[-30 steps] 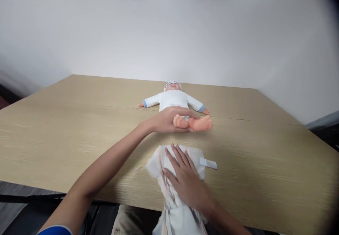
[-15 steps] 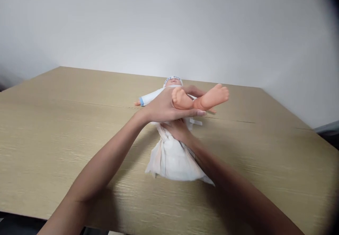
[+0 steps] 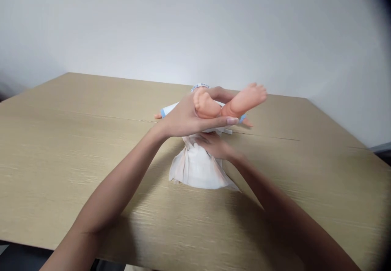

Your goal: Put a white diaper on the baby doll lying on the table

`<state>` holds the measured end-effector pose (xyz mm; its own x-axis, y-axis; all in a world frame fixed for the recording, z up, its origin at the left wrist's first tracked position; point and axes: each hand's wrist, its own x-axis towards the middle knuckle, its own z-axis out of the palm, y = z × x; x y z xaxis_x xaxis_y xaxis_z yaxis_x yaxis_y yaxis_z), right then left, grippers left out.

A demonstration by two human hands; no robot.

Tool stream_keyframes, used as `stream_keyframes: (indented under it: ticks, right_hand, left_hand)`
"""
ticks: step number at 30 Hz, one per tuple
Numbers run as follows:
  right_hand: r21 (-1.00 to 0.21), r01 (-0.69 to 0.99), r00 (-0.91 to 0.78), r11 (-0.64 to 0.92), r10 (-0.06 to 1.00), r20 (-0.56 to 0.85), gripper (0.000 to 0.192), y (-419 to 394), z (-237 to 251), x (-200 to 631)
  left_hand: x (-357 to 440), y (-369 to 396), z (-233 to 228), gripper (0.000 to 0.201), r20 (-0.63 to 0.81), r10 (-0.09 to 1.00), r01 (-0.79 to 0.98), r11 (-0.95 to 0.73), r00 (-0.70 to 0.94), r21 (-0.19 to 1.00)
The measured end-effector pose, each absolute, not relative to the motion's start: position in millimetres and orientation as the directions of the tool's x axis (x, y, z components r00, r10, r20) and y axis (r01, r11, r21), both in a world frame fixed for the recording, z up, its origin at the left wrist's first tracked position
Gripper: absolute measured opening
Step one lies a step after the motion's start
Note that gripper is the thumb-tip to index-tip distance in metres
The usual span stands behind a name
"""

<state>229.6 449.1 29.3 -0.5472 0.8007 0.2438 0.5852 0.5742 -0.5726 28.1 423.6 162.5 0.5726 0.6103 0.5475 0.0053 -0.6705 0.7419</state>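
Left hand: our left hand (image 3: 189,118) is closed around the ankles of the baby doll (image 3: 227,104), with the fingers passing under them, and it holds the two legs lifted off the table.
Right hand: our right hand (image 3: 214,145) lies flat on the white diaper (image 3: 198,167), fingers together and stretched toward 12 o'clock, under the raised legs. It seems to press on the diaper and not to grip it, but the fingertips are partly hidden by the left hand, so we cannot tell for sure.
Doll: it lies on its back at 12 o'clock from us, head far and feet toward us. One foot points to 2 o'clock; the other is just beside the left palm. A white sleeve with a blue cuff (image 3: 163,112) shows at 9 o'clock of the left hand.
Diaper: it is spread on the wooden table (image 3: 76,148), its far end going under the doll, its near end toward 6 o'clock.
Background: a plain white wall (image 3: 152,26) stands behind the table.
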Motion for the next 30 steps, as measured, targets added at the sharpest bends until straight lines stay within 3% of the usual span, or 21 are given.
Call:
stream_keyframes:
  ticks: [2, 5, 7, 9, 12, 17, 22, 26, 30]
  right_hand:
    - [-0.574, 0.623, -0.542, 0.532, 0.822, 0.175, 0.034, 423, 41, 249]
    - [-0.604, 0.703, -0.388, 0.376, 0.914, 0.116, 0.043, 384, 55, 270]
    - [-0.640, 0.690, -0.279, 0.338, 0.940, 0.196, 0.056, 365, 61, 274]
    - [-0.651, 0.642, -0.220, 0.405, 0.911, 0.349, 0.073, 355, 64, 271]
    - [-0.608, 0.601, -0.194, 0.518, 0.833, 0.518, 0.075, 351, 68, 264]
    - [-0.546, 0.445, -0.486, 0.709, 0.704, 0.518, 0.056, 349, 71, 279]
    - [-0.316, 0.472, -0.700, 0.823, 0.568, 0.433, 0.057, 355, 49, 317]
    - [-0.153, 0.505, -0.770, 0.849, 0.523, 0.364, 0.052, 363, 27, 334]
    - [-0.097, 0.486, -0.810, 0.868, 0.490, 0.322, 0.052, 364, 26, 336]
  left_hand:
    - [28, 419, 159, 0.046, 0.547, 0.621, 0.015, -0.669, 0.561, 0.744]
    - [32, 406, 148, 0.044, 0.513, 0.648, 0.088, -0.664, 0.563, 0.743]
    - [35, 395, 139, 0.044, 0.487, 0.662, 0.126, -0.656, 0.570, 0.744]
    - [37, 382, 129, 0.045, 0.478, 0.673, 0.144, -0.651, 0.565, 0.745]
    - [37, 367, 118, 0.046, 0.504, 0.643, 0.131, -0.682, 0.577, 0.720]
    - [12, 356, 105, 0.046, 0.477, 0.624, 0.254, -0.733, 0.619, 0.631]
    - [-41, 355, 81, 0.044, 0.317, 0.554, 0.399, -0.806, 0.770, 0.438]
    - [-66, 358, 54, 0.062, 0.237, 0.517, 0.430, -0.838, 0.822, 0.336]
    - [-68, 356, 37, 0.083, 0.203, 0.493, 0.439, -0.861, 0.846, 0.259]
